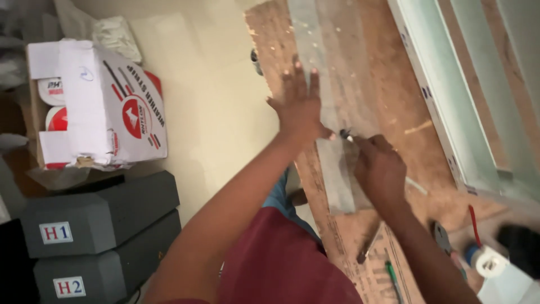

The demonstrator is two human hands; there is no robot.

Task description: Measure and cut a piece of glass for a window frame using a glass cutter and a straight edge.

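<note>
My left hand (pixel 300 104) lies flat with fingers spread on a clear glass strip (pixel 329 67) that rests on a brown wooden workbench (pixel 382 73). My right hand (pixel 378 163) is closed around a small pen-like tool (pixel 346 135) whose dark tip touches the glass just right of my left thumb. The strip runs from the far end of the bench toward me. My forearms and a maroon shirt fill the lower middle of the view.
A white-framed frosted glass panel (pixel 450 107) lies along the bench's right side. A white and red cardboard box (pixel 107 107) sits on two dark grey cases (pixel 101 214) at left. Hand tools (pixel 444 239) and a tape roll (pixel 486 260) lie near the front right.
</note>
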